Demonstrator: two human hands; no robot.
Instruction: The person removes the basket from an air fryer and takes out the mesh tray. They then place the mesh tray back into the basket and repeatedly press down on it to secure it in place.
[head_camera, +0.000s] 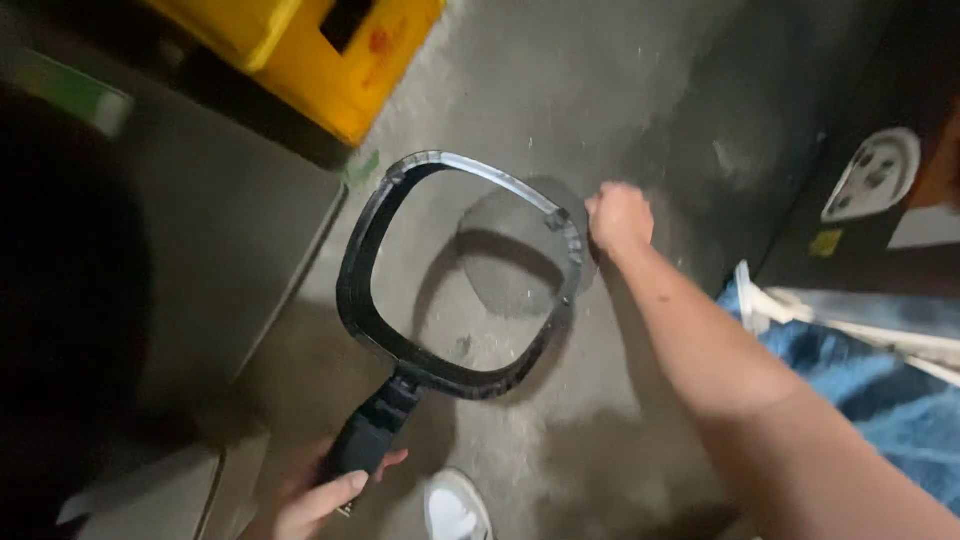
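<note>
**Both hands on a black loop frame, held over a concrete floor**

Nearest, at the bottom edge, the left hand (320, 490) is wrapped tight around the black handle (372, 430) of a rounded, open loop frame (352, 290). Just right of it a white shoe toe (455, 508) shows on the floor. The frame rises from the handle, up and away, its empty middle showing the grey concrete floor (560, 90) and its own dark shadow (500, 270) beneath. At the far right side of the loop the right hand (620, 215) is closed into a fist against the rim, the bare forearm running back toward the lower right corner; whether the fingers pinch the rim itself I cannot tell. The hands are well apart, one at each end of the frame. To the right lies blue cloth (860, 370) and a white plastic piece (872, 172) on a dark surface. Farthest off, upper left, sits a yellow crate (330, 60).
</note>
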